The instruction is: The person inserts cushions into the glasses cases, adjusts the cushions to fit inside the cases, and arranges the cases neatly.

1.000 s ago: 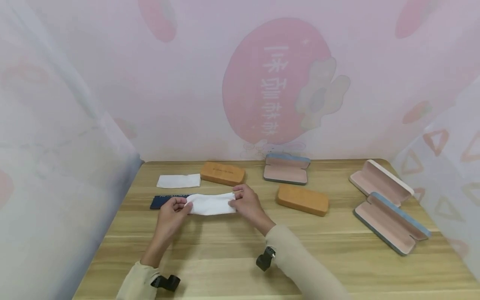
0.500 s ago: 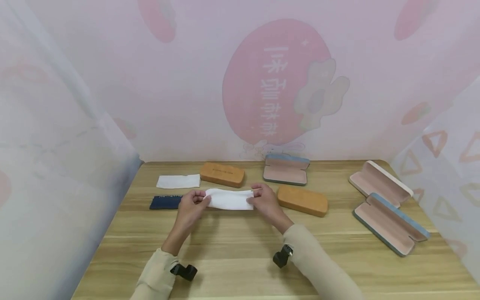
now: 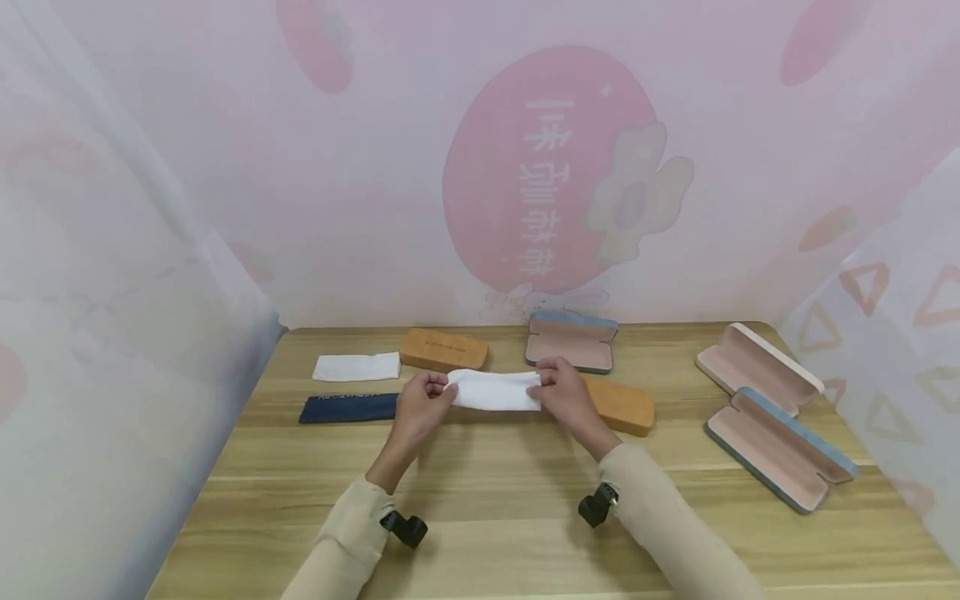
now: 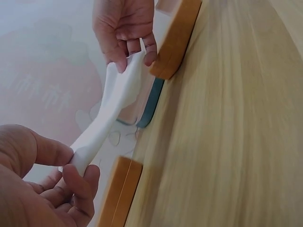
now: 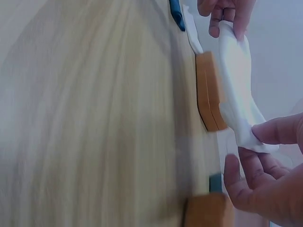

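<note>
A person's left hand (image 3: 422, 406) and right hand (image 3: 567, 398) stretch a folded white cloth (image 3: 495, 392) between them, lifted above a wood-grain counter (image 3: 487, 525). Each grip is closed to a pinch at one end of the fabric, thumb on one face and fingers on the other. Near the left hand lies a navy strip (image 3: 347, 408) with pale lettering; beyond it, a second white piece (image 3: 356, 367) rests flat, just beside a closed orange case (image 3: 441, 351). Another closed orange case (image 3: 628, 408) sits partly hidden behind the right hand. At the counter's back edge, a blue-lidded case (image 3: 570, 348) stands open, its pink lining exposed. Well to the right, two more cases lie open side by side, a cream-lidded one (image 3: 750, 375) and a blue one (image 3: 772, 457). A black device (image 3: 405, 529) is worn at each beige-sleeved wrist.
</note>
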### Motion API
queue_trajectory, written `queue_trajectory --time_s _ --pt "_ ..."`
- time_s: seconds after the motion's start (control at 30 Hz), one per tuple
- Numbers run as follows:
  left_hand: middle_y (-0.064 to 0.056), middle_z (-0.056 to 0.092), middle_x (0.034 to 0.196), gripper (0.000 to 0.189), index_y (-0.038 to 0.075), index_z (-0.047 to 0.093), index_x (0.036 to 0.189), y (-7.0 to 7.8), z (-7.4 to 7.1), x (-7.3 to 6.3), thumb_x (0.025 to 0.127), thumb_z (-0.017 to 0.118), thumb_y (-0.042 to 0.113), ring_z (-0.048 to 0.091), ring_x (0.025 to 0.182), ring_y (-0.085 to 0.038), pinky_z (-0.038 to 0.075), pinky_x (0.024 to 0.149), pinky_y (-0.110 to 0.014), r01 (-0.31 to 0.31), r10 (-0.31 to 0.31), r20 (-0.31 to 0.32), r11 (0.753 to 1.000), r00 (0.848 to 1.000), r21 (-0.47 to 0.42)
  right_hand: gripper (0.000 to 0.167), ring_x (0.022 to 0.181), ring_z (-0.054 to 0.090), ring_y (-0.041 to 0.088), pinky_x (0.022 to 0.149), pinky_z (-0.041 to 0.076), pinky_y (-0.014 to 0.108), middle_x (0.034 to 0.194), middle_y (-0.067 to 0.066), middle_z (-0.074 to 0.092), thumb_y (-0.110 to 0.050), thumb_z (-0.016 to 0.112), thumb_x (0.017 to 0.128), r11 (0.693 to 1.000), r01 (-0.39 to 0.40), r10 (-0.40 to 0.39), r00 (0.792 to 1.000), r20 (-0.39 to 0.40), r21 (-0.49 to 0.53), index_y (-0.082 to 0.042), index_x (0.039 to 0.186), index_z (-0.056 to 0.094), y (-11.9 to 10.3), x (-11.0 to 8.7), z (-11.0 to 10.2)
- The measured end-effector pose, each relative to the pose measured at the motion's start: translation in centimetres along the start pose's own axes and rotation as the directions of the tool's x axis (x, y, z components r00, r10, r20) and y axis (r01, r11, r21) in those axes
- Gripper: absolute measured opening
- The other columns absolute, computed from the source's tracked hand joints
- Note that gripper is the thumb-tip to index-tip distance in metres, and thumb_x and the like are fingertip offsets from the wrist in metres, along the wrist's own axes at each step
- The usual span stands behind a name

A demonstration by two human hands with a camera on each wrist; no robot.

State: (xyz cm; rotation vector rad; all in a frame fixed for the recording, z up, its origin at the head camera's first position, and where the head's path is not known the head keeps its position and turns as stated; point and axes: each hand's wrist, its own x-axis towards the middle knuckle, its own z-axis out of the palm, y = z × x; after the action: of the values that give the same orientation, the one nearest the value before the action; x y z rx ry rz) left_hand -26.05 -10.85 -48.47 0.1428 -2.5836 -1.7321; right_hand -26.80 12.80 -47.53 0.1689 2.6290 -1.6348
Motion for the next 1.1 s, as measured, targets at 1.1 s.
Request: queue_trajectory --time_s 1.1 --pt "-0.012 0.068 0.100 0.019 0.001 0.067 0.104 5.0 9.5 4.2 0.093 0.070 0.016 0.062 0.089 -0.021 0.055 0.075 -0.029 -0.100 0.093 0.125 0.994 0.988 0.046 0.056 0.111 0.059 0.033 0.093 0.051 0.041 0.127 0.027 0.060 -0.010 0.064 0.096 0.990 -0.083 0.075 0.994 -0.076 -0.116 0.005 0.145 0.043 3.3 3.0 -9.6"
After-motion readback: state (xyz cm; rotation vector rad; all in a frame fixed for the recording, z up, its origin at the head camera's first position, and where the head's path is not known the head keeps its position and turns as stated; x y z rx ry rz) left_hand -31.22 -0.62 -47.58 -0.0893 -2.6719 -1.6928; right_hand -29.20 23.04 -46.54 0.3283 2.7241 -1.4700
